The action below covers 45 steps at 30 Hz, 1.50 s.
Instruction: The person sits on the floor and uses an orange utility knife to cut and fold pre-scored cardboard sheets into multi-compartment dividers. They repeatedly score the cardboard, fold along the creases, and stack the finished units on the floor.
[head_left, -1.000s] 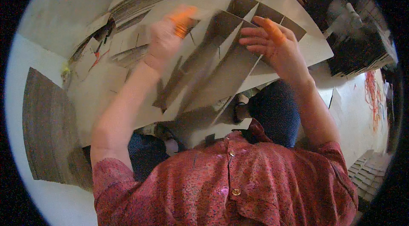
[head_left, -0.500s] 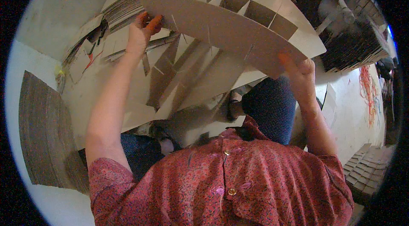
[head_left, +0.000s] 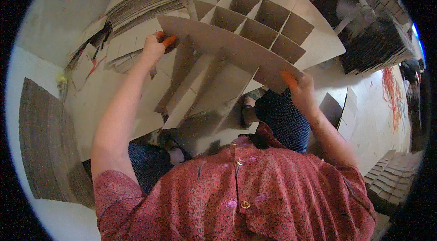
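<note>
Between both hands I hold a long brown cardboard strip (head_left: 223,43) by its two ends. My left hand (head_left: 159,45) pinches the left end, its fingertips orange. My right hand (head_left: 300,87) grips the right end, orange fingertips on the near face. The strip stands on edge across other cardboard strips (head_left: 189,97) that run from near my feet toward the far side. Just beyond it, crossed strips form a divider grid (head_left: 259,16) with several open cells. Whether the held strip's slots are seated on the crossing strips is hard to make out.
Stacks of flat cardboard (head_left: 145,4) lie at the far left, another stack (head_left: 45,141) at the near left. A fan (head_left: 364,9) stands before dark stacked cardboard (head_left: 378,52) at the far right. Red string (head_left: 390,91) hangs at right; more cardboard pieces (head_left: 393,177) lie near right.
The held strip has come lower and nearer to me, now against the crossing strips. Both hands moved down with it, and more of the grid's cells show behind.
</note>
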Each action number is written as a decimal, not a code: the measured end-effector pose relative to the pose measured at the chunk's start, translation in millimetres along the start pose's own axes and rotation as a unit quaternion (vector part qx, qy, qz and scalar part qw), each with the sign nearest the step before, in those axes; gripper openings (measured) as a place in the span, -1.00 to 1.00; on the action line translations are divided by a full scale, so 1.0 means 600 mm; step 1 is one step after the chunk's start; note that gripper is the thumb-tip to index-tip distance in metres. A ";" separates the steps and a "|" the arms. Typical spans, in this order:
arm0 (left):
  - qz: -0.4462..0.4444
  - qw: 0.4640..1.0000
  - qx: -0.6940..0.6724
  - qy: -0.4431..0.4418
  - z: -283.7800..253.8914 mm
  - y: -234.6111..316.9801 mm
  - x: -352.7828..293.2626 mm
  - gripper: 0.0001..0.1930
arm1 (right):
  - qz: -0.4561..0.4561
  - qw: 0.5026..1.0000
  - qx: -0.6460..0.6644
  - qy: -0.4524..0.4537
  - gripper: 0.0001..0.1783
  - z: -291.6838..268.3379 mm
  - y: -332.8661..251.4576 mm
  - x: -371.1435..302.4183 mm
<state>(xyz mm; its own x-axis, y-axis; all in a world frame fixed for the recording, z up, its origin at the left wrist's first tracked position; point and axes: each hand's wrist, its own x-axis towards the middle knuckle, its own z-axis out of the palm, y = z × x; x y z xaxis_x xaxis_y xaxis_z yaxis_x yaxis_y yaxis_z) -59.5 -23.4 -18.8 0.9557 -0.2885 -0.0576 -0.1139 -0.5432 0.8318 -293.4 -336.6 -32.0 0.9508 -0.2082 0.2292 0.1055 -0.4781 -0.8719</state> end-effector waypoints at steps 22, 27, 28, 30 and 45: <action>0.205 0.924 0.280 0.159 0.041 0.113 -0.159 -0.68 | -0.160 0.980 -0.121 -0.011 -0.40 -0.041 -0.017 0.015; 0.129 0.949 0.288 0.011 0.070 0.124 -0.184 -0.72 | -0.223 0.940 -0.249 -0.076 -0.27 -0.009 -0.085 0.057; 0.156 0.935 0.318 -0.005 0.082 0.114 -0.188 -0.73 | -0.142 0.928 -0.306 -0.159 -0.28 0.000 -0.104 0.065; 0.173 0.924 0.340 -0.025 0.090 0.098 -0.185 -0.76 | -0.177 0.913 -0.316 -0.187 -0.33 0.009 -0.087 0.076; 0.137 0.951 0.277 -0.015 0.006 0.023 -0.072 -0.71 | -0.236 0.905 -0.315 -0.159 -0.37 0.018 -0.060 0.098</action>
<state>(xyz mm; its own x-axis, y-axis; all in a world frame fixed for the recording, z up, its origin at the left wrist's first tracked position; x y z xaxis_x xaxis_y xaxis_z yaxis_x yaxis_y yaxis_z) -103.5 -21.0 -6.9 0.8631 -0.4957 0.0969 -0.4899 -0.7748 0.3997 -238.2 -322.0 8.3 0.8893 0.3544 0.2891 0.4303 -0.8625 -0.2662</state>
